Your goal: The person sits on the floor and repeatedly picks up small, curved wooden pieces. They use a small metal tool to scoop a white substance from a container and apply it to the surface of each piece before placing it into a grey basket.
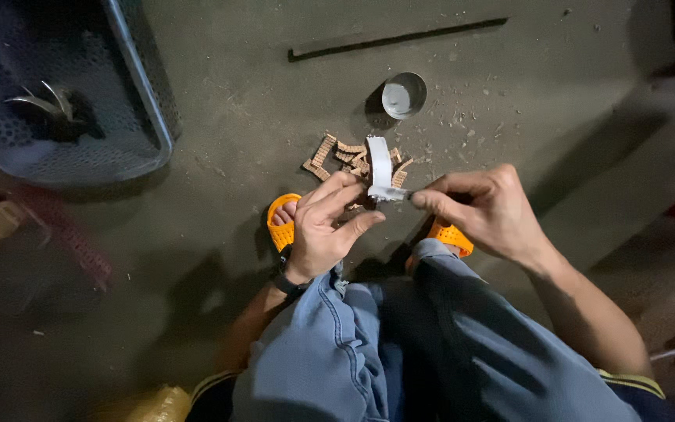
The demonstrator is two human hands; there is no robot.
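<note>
Both hands pinch a white strip above the floor.
Left hand (323, 227) and right hand (484, 207) each grip the white strip (380, 168) over a pile of small tan pieces (345, 156) (staple-like, unclear). A loose grip could drop the strip into that pile. Round tin (404, 95) looks empty; blue basket (130, 86) holds metal blades (44, 101).
</note>
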